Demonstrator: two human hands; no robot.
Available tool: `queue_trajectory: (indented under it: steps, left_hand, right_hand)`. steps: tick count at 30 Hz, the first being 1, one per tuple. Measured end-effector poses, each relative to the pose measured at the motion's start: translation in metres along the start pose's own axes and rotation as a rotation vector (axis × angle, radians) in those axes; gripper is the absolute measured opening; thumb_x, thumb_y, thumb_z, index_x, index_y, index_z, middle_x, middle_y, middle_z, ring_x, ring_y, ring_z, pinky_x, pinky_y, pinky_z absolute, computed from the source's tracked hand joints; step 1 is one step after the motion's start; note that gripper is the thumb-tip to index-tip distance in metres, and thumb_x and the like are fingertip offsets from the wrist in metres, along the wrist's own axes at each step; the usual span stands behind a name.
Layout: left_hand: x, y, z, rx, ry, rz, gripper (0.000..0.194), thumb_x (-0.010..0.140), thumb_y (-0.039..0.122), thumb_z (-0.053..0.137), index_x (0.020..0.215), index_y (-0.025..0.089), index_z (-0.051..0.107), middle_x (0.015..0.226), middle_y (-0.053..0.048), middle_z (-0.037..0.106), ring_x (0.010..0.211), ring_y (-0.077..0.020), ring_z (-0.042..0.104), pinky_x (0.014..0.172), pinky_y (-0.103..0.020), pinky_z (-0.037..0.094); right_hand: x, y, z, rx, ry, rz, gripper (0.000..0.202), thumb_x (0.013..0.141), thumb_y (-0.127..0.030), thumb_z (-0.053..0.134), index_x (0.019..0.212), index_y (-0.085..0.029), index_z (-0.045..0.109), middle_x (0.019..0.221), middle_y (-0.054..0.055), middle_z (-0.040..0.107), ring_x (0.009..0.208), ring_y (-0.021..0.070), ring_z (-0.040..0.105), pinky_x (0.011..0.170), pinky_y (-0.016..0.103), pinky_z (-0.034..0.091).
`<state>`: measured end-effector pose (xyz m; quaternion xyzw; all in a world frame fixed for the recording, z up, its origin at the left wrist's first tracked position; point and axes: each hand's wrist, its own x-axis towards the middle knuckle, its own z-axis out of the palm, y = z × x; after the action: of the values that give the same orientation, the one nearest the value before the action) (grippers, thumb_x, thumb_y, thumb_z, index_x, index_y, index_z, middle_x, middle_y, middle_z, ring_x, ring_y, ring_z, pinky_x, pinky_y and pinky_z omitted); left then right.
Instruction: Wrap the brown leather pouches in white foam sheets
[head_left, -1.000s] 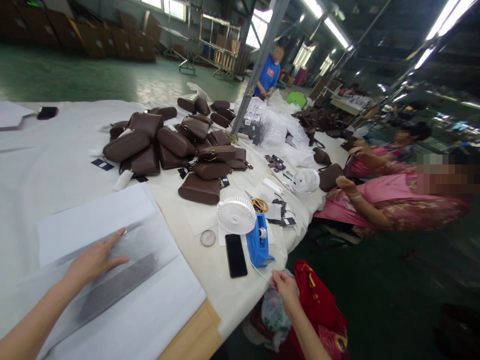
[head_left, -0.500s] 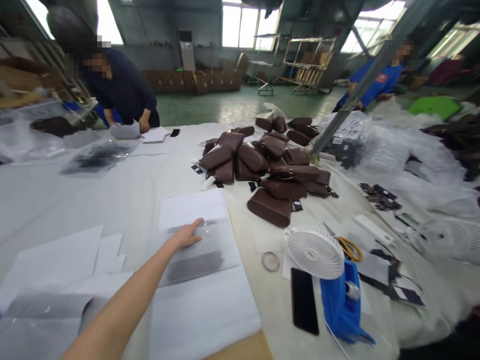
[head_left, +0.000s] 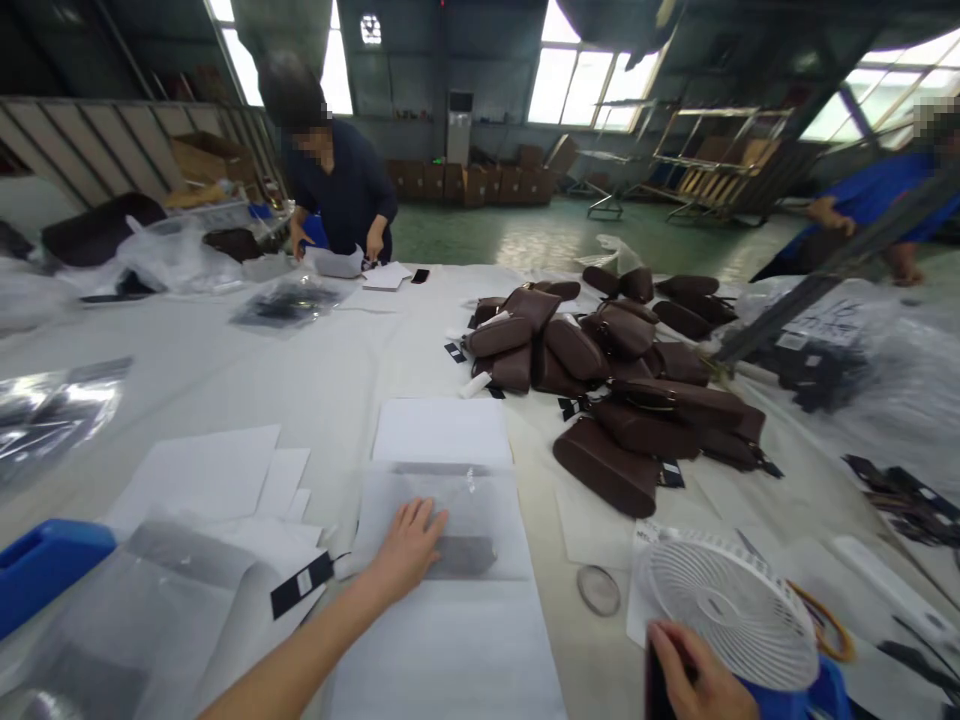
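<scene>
Left hand (head_left: 409, 550) open, flat on plastic bag (head_left: 480, 510) toward paper's (head_left: 442, 640) far edge, likely steadying it; right hand (head_left: 694, 670) gripping phone (head_left: 655, 690).

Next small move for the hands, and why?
Probably release the phone and bring the right hand over to the translucent plastic: that hand's grip is on the phone beside the white fan, while only the left hand rests on the plastic, atop white paper.

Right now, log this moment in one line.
left hand: on clear plastic bag | right hand: holds smartphone | nearby: white fan, brown handbags
</scene>
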<state>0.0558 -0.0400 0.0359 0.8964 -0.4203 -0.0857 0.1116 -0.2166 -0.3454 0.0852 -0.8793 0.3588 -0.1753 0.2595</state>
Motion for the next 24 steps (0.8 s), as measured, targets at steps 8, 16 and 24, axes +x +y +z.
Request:
queue_trajectory:
  steps: [8, 16, 24]
  left_hand:
    - [-0.015, -0.01, 0.025, 0.149, 0.11, -0.234, 0.087, 0.071, 0.034, 0.072, 0.143, 0.035, 0.023, 0.148, -0.017, 0.029, 0.135, -0.0394, 0.027, 0.104, -0.063, 0.025]
    - [-0.017, 0.004, 0.023, 0.04, 0.145, -0.315, 0.093, 0.065, 0.032, 0.078, 0.139, 0.046, 0.024, 0.145, -0.015, 0.034, 0.134, -0.044, 0.024, 0.101, -0.07, 0.02]
    - [-0.02, 0.019, 0.024, -0.06, 0.172, -0.354, 0.092, 0.063, 0.026, 0.079, 0.137, 0.047, 0.029, 0.146, -0.012, 0.035, 0.134, -0.0417, 0.027, 0.102, -0.071, 0.02]
  right_hand:
    - [0.095, -0.207, 0.066, -0.088, -0.585, -0.81, 0.032, 0.094, -0.037, 0.037, 0.084, -0.022, 0.064, 0.079, 0.003, 0.066, 0.078, 0.0162, 0.06, 0.078, 0.031, 0.04]
    - [0.137, -0.297, 0.144, -0.372, -0.91, -1.165, 0.021, 0.089, -0.029, 0.048, 0.082, -0.023, 0.067, 0.081, 0.002, 0.068, 0.078, 0.0142, 0.06, 0.079, 0.03, 0.033]
    - [0.138, -0.307, 0.207, -0.803, -0.935, -1.27, 0.011, 0.081, -0.03, 0.062, 0.078, -0.021, 0.067, 0.078, 0.006, 0.071, 0.076, 0.0192, 0.064, 0.079, 0.035, 0.033]
